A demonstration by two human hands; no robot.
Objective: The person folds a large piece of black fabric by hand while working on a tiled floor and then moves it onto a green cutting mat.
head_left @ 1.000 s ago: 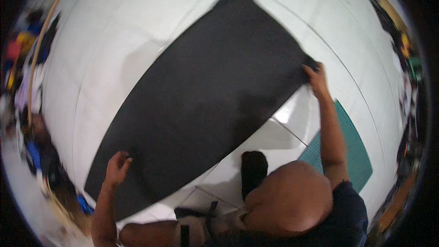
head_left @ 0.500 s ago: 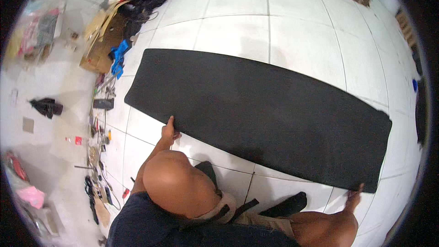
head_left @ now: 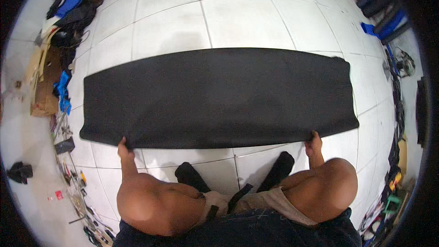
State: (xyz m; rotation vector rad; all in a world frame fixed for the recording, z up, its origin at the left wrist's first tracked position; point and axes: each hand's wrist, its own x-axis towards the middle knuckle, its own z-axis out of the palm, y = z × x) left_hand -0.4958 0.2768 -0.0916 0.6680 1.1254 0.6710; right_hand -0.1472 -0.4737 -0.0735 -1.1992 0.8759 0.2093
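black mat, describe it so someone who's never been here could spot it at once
White floor tiles fill the middle of the view. Across them, just beyond the two black socks, stretches the black mat, its near edge held by the left hand and right hand. Unlike the small socks, it is one broad, plain sheet, wider than deep.

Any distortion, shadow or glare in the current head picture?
In the head view, joints on the tiled floor bow and the corners go black; there, a faint shadow lies past the far edge of the black sheet, whose surface shows no bright glare.
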